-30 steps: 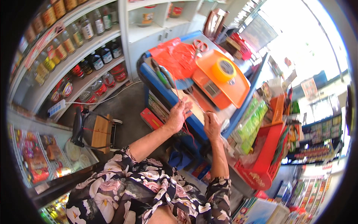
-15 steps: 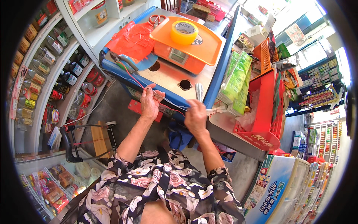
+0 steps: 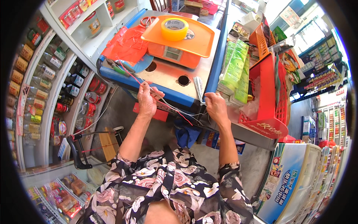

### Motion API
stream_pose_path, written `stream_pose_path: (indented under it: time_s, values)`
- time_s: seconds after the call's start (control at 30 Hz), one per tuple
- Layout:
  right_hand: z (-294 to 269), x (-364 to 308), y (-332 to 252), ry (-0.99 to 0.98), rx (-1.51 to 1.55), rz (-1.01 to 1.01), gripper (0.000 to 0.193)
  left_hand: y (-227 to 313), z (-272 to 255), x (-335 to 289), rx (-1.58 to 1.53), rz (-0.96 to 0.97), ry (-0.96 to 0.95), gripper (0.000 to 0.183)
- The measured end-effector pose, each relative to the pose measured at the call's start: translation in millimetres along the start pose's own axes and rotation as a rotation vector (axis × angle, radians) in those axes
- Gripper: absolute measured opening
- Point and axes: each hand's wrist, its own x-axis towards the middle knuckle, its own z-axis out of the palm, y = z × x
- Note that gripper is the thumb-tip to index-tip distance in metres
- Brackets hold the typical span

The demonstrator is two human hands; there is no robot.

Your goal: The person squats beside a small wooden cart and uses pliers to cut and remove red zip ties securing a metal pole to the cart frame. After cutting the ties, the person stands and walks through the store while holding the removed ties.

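My left hand (image 3: 147, 100) is closed on thin white and red strings (image 3: 169, 106) at the front edge of a metal counter (image 3: 167, 76) with a blue rim. My right hand (image 3: 215, 107) pinches a bundle of white strings (image 3: 198, 89) that lies over the same edge. The strings run slack between both hands. Behind them on the counter stands an orange weighing scale (image 3: 175, 55), and a roll of yellow tape (image 3: 174, 29) rests on its tray. Red plastic bags (image 3: 126, 44) lie to the left of the scale.
Shelves of bottles and jars (image 3: 48, 78) fill the left side. A red basket (image 3: 274, 93) and green packets (image 3: 235, 71) stand right of the counter. Red scissors (image 3: 148, 20) lie behind the bags. A blue and white box (image 3: 287, 179) sits at lower right.
The view has tilted down and closer to the counter. My hands have moved apart along the counter edge, stretching the strings between them.
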Motion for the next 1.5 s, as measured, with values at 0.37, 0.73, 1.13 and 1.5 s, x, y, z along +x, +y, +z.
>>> stream_pose_path:
  time_s: [0.37,0.73,1.13,1.5]
  values:
    - [7.8,17.1,14.1,0.215,0.023,0.284,0.015,88.8,10.8,-1.1,-0.099,-0.018,-0.134,0.021]
    - [-46.5,-25.1,47.9,0.773,1.378,0.438,0.007,215.8,13.0,0.9,0.297,0.210,-0.511,0.021]
    - [10.4,-74.8,-64.4,-0.219,2.253,0.522,0.027,128.9,-70.5,-54.0,0.833,-0.506,-0.441,0.030]
    - [124.8,-97.8,-162.6,-0.457,1.241,0.588,0.017,103.9,-88.4,-106.9,1.212,-0.373,-0.626,0.030]
